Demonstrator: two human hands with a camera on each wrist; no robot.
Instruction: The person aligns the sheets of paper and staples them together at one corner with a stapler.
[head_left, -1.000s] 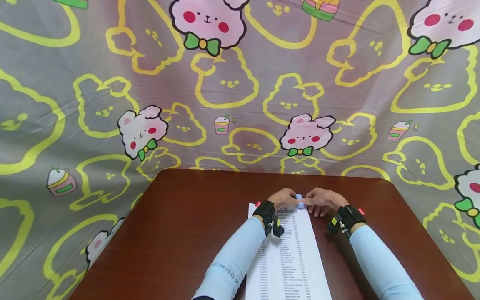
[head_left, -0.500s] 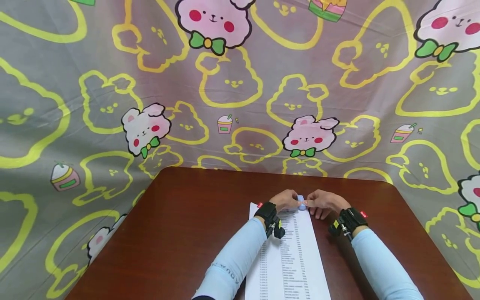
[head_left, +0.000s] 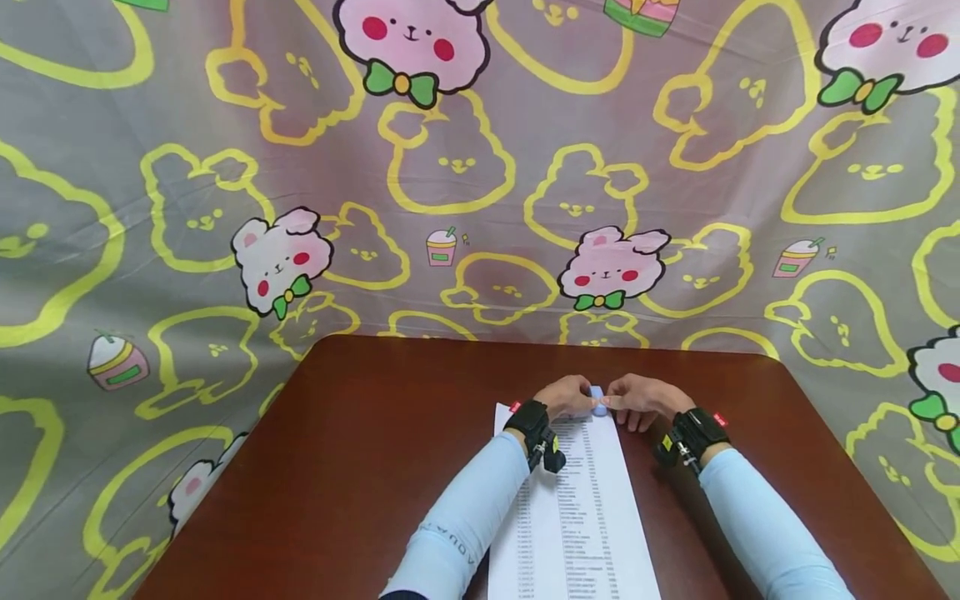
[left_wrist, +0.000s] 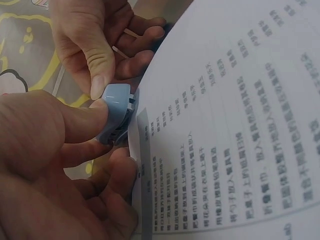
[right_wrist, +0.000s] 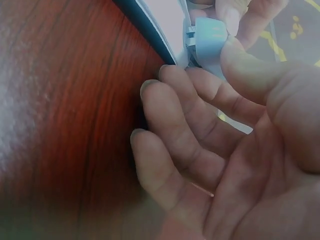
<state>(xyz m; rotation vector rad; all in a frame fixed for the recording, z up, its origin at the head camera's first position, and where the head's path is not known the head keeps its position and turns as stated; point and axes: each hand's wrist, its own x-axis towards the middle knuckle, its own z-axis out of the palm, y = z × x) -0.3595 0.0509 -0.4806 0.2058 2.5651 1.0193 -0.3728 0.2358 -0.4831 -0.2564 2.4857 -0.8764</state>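
Note:
A small light-blue stapler sits over the far edge of a stack of printed paper, near its right corner. My left hand pinches it from the left, the thumb on top and fingers below, as the left wrist view shows with the stapler at the paper's edge. From the right, my right hand pinches the same stapler, thumb pressing on top and index finger underneath. The other right fingers are loosely curled beside the sheets. The stapler's underside is mostly hidden.
The paper lies lengthwise on a dark reddish-brown table, running toward the person. A grey cartoon-print cloth hangs behind and along the sides of the table. Each wrist wears a black camera strap.
The head view shifts slightly. Both hands stay at the stapler on the paper's far edge, with no clear movement of their own.

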